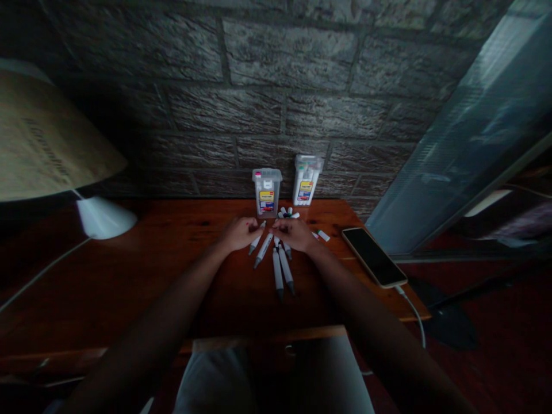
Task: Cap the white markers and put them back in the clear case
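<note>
My left hand point(240, 233) is closed, its thumb and fingers pinched around a white marker point(255, 244) with a grey end. Just across from it, my right hand point(294, 234) has its fingers curled in a pinch over the pile; whatever they hold is hidden. Another white marker point(263, 250) slants between the two hands, its upper end close to my right thumb. Two more markers point(278, 273) lie side by side nearer to me, grey ends toward me. Several loose pieces like marker caps point(290, 211) are scattered behind my right hand.
A clear marker box point(267, 201) with a pink-topped marker stands behind my hands. A fuller box point(305, 190) stands right of it by the brick wall point(254, 109). On the right are loose caps point(323, 235) and a cabled phone point(374, 257); a lamp point(103, 217) stands left.
</note>
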